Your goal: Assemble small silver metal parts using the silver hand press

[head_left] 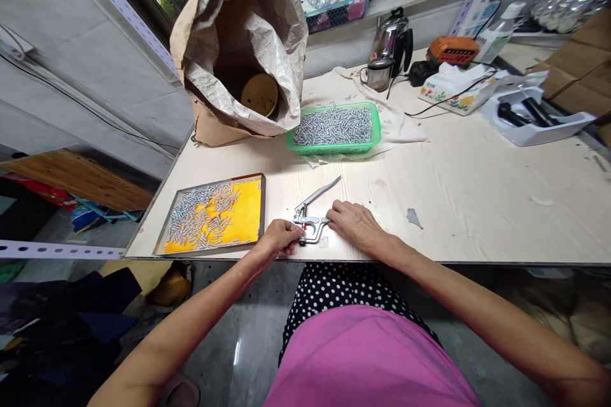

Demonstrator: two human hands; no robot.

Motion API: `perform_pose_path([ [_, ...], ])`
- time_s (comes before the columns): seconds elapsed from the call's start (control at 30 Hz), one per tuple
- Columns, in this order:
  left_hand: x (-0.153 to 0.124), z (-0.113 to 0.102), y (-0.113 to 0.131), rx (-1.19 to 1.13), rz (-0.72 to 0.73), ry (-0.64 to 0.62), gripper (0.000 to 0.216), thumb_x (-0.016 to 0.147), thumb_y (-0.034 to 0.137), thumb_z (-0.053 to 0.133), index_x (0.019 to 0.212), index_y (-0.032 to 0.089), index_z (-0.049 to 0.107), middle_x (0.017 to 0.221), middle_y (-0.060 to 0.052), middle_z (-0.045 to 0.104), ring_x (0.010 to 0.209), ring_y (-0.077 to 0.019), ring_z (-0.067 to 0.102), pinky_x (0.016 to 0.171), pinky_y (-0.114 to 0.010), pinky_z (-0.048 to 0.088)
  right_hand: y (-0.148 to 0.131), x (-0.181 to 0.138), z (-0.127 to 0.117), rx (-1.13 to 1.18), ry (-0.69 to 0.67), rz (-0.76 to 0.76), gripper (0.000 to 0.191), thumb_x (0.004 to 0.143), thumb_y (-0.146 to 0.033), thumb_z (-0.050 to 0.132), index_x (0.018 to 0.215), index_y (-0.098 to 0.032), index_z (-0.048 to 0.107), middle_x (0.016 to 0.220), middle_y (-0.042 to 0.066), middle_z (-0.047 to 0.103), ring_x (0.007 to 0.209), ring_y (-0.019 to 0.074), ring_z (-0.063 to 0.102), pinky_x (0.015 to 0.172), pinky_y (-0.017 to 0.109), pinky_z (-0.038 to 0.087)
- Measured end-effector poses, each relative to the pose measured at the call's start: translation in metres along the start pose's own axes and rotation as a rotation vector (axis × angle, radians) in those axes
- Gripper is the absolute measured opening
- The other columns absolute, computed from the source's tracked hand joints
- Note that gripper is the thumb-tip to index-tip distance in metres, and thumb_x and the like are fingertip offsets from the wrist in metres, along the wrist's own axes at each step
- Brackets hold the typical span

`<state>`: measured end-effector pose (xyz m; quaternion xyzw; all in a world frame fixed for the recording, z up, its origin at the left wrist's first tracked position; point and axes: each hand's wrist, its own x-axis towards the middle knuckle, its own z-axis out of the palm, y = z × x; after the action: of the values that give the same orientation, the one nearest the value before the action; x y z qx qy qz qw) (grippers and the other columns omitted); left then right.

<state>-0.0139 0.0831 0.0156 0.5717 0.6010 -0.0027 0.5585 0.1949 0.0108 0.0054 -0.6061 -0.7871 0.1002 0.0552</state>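
Note:
Metal snap-fastener pliers lie at the table's front edge, their upper handle raised away from the body. My right hand rests on the table with its fingers curled over the other handle, which it mostly hides. At the jaw end, my left hand is closed with its fingertips pinched together. Whatever is between those fingertips is too small to make out. A small red part shows at the jaw. Left of my left hand is a shallow tray with a yellow base, holding many small silver metal pins.
Behind the pliers stands a green plastic basket full of small metal pieces. A large open woven sack rises at the back left. Farther right are a metal kettle, an orange battery pack, a tissue pack and a white tray.

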Motion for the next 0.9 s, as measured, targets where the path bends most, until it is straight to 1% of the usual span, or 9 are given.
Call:
perform_pose_path([
  [0.07, -0.001, 0.001, 0.0, -0.007, 0.008, -0.001, 0.025, 0.079, 0.026, 0.066, 0.059, 0.015, 0.056, 0.037, 0.007, 0.046, 0.032, -0.0063, 0.038, 0.037, -0.019, 0.031, 0.009, 0.002, -0.006, 0.044, 0.04, -0.018, 0.035, 0.092, -0.039, 0.056, 0.12, -0.019, 0.058, 0.127, 0.013, 0.056, 0.106, 0.0254, 0.053, 0.084, 0.036, 0.041],
  [0.17, -0.002, 0.001, 0.001, -0.017, 0.003, 0.007, 0.025, 0.079, 0.026, 0.067, 0.06, 0.015, 0.056, 0.037, 0.007, 0.045, 0.031, -0.006, 0.037, 0.037, -0.018, 0.03, 0.029, 0.012, -0.012, 0.03, 0.065, -0.03, 0.082, 0.077, -0.056, 0.069, 0.143, -0.017, 0.04, 0.153, 0.019, 0.032, 0.132, 0.037, 0.036, 0.099, 0.049, 0.036],
  [0.23, -0.003, 0.002, 0.001, -0.021, -0.002, 0.015, 0.025, 0.078, 0.027, 0.067, 0.06, 0.015, 0.055, 0.037, 0.007, 0.045, 0.031, -0.0059, 0.037, 0.036, -0.018, 0.03, 0.042, 0.023, -0.013, 0.008, 0.007, -0.045, 0.101, 0.068, -0.062, 0.073, 0.148, -0.016, 0.032, 0.157, 0.021, 0.023, 0.141, 0.0415, 0.022, 0.105, 0.057, 0.029],
  [0.3, -0.003, 0.002, 0.001, -0.022, -0.003, 0.016, 0.027, 0.078, 0.028, 0.068, 0.059, 0.015, 0.055, 0.037, 0.007, 0.045, 0.031, -0.0057, 0.037, 0.036, -0.018, 0.03, 0.05, 0.034, -0.013, 0.0, -0.072, -0.071, 0.106, 0.065, -0.065, 0.073, 0.149, -0.016, 0.032, 0.155, 0.022, 0.027, 0.143, 0.0426, 0.016, 0.108, 0.061, 0.024],
  [0.43, -0.001, 0.001, -0.003, -0.023, 0.006, 0.003, 0.03, 0.078, 0.032, 0.069, 0.057, 0.016, 0.054, 0.038, 0.007, 0.045, 0.03, -0.0053, 0.037, 0.035, -0.018, 0.027, 0.053, 0.047, -0.015, -0.003, -0.149, -0.103, 0.104, 0.064, -0.063, 0.072, 0.148, -0.016, 0.034, 0.146, 0.022, 0.041, 0.138, 0.0421, 0.028, 0.106, 0.062, 0.024],
  [0.6, 0.0, 0.002, -0.007, -0.046, -0.014, 0.0, 0.032, 0.078, 0.035, 0.069, 0.057, 0.016, 0.052, 0.036, 0.007, 0.043, 0.028, -0.0052, 0.034, 0.034, -0.018, 0.023, 0.047, 0.046, -0.017, -0.036, -0.116, -0.082, 0.099, 0.063, -0.06, 0.076, 0.142, -0.012, 0.042, 0.134, 0.021, 0.05, 0.121, 0.0389, 0.045, 0.101, 0.059, 0.031],
  [0.8, -0.003, 0.002, -0.004, -0.013, -0.032, 0.007, 0.033, 0.08, 0.04, 0.067, 0.061, 0.016, 0.055, 0.037, 0.007, 0.043, 0.03, -0.0061, 0.035, 0.036, -0.019, 0.024, 0.042, 0.039, -0.02, -0.087, -0.097, -0.092, 0.069, 0.067, -0.057, 0.075, 0.118, -0.013, 0.059, 0.117, 0.017, 0.057, 0.107, 0.0329, 0.049, 0.088, 0.044, 0.038],
  [0.87, -0.007, 0.002, -0.006, 0.105, -0.013, 0.041, 0.035, 0.084, 0.041, 0.062, 0.06, 0.016, 0.055, 0.04, 0.006, 0.044, 0.033, -0.0078, 0.04, 0.039, -0.02, 0.028, 0.04, 0.037, -0.022, -0.086, -0.101, -0.093, 0.06, 0.069, -0.054, 0.075, 0.111, -0.013, 0.061, 0.113, 0.015, 0.058, 0.104, 0.0312, 0.05, 0.084, 0.04, 0.039],
  [0.9, -0.009, 0.003, -0.008, 0.201, 0.036, 0.094, 0.036, 0.086, 0.041, 0.06, 0.061, 0.016, 0.056, 0.043, 0.004, 0.047, 0.037, -0.0091, 0.044, 0.042, -0.021, 0.031, 0.039, 0.036, -0.022, -0.081, -0.1, -0.095, 0.057, 0.07, -0.053, 0.075, 0.108, -0.013, 0.062, 0.112, 0.015, 0.058, 0.103, 0.0307, 0.05, 0.083, 0.04, 0.04],
])
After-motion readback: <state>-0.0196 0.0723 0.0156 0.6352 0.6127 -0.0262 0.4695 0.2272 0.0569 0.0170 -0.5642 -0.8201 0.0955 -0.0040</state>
